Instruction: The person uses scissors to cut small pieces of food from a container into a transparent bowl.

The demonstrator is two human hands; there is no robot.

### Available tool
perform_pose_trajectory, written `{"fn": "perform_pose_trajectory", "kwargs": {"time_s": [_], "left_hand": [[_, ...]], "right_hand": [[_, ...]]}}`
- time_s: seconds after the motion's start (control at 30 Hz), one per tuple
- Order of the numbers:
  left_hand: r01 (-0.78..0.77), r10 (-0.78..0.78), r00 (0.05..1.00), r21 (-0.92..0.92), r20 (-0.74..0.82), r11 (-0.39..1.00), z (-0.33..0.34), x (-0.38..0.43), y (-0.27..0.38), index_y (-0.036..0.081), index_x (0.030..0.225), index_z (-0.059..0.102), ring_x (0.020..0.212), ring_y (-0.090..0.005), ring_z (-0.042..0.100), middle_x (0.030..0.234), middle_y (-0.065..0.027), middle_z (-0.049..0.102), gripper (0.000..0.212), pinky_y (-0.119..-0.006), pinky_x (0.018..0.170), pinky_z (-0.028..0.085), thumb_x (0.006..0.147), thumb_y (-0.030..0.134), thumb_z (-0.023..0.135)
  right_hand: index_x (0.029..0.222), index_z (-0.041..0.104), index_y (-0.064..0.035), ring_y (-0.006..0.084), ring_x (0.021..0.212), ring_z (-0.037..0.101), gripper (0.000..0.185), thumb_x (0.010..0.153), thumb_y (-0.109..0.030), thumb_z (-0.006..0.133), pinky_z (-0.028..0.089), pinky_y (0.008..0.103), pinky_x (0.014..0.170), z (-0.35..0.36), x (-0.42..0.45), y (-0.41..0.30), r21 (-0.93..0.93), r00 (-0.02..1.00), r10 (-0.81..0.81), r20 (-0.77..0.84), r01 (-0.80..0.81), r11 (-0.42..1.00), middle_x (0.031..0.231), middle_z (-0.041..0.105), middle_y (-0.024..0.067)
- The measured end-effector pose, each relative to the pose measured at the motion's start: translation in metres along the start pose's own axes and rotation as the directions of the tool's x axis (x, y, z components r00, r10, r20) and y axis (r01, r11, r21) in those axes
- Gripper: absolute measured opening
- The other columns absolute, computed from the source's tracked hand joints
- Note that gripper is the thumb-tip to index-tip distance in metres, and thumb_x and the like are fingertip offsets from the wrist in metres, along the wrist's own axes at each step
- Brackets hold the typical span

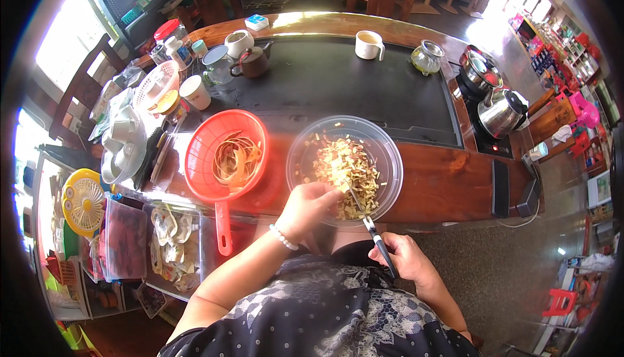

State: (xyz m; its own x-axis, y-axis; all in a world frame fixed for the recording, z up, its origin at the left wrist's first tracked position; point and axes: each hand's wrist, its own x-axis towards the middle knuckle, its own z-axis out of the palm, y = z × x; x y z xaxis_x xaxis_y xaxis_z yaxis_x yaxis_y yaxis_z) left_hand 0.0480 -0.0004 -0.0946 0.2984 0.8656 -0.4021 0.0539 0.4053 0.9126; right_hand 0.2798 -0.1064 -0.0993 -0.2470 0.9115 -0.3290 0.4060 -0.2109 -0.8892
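Note:
My left hand (309,210), with a white bead bracelet at its wrist, reaches over the near rim of a clear plastic bowl (396,174). Its thumb and fingers pinch a small pale piece beside the blades of a pair of scissors (375,235). My right hand (407,255) grips the scissors' dark handles, below the bowl's near edge. Inside the bowl lies a heap of small chopped pale and brownish pieces (348,164). A red plastic colander (195,169) with a long handle stands to the left, holding thin curled strips (239,159).
A dark tea tray (317,84) covers the wooden table's middle. On it are a white mug (369,46), a brown teapot (254,62) and a glass pot (427,58). A steel kettle (499,112) sits on a hot plate at right. Cups and jars crowd the left.

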Motion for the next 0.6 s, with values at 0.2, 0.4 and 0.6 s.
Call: {"fn": "perform_pose_trajectory", "kwargs": {"time_s": [0.2, 0.4, 0.6], "left_hand": [[-0.018, 0.018, 1.000, -0.011, -0.014, 1.000, -0.005, 0.000, 0.000, 0.007, 0.084, 0.066, 0.049, -0.0003, 0.041, 0.065, 0.0020, 0.061, 0.014, -0.016, 0.045, 0.029, 0.090, 0.020, 0.067], [-0.021, 0.021, 1.000, 0.002, -0.008, 1.000, 0.001, 0.000, -0.001, 0.006, 0.084, 0.066, 0.049, 0.0000, 0.042, 0.066, 0.0023, 0.062, 0.015, -0.016, 0.046, 0.030, 0.090, 0.020, 0.067], [-0.036, 0.036, 0.999, 0.000, 0.004, 0.999, -0.002, 0.001, -0.004, 0.007, 0.084, 0.067, 0.049, -0.0002, 0.042, 0.066, 0.0017, 0.063, 0.015, -0.016, 0.046, 0.031, 0.090, 0.020, 0.067]], "right_hand": [[0.095, 0.066, -0.0003, 0.0158, 0.071, 0.066, 0.031, 0.083, -0.028, 0.074, 0.051, 0.0297, 0.067, -0.001, -0.003, 0.007, -0.005, 0.999, 0.028, -0.025, -0.028, 1.000, 0.076, 0.068, 0.0097], [0.097, 0.067, 0.0005, 0.0161, 0.072, 0.066, 0.031, 0.083, -0.027, 0.072, 0.051, 0.0296, 0.066, 0.000, -0.002, 0.006, -0.034, 1.000, 0.014, 0.001, -0.014, 0.999, 0.077, 0.069, 0.0116], [0.089, 0.065, 0.0024, 0.0093, 0.070, 0.062, 0.018, 0.085, -0.015, 0.066, 0.051, 0.0249, 0.064, -0.001, -0.003, 0.000, -0.025, 1.000, 0.013, -0.002, -0.013, 1.000, 0.076, 0.068, 0.0042]]}}
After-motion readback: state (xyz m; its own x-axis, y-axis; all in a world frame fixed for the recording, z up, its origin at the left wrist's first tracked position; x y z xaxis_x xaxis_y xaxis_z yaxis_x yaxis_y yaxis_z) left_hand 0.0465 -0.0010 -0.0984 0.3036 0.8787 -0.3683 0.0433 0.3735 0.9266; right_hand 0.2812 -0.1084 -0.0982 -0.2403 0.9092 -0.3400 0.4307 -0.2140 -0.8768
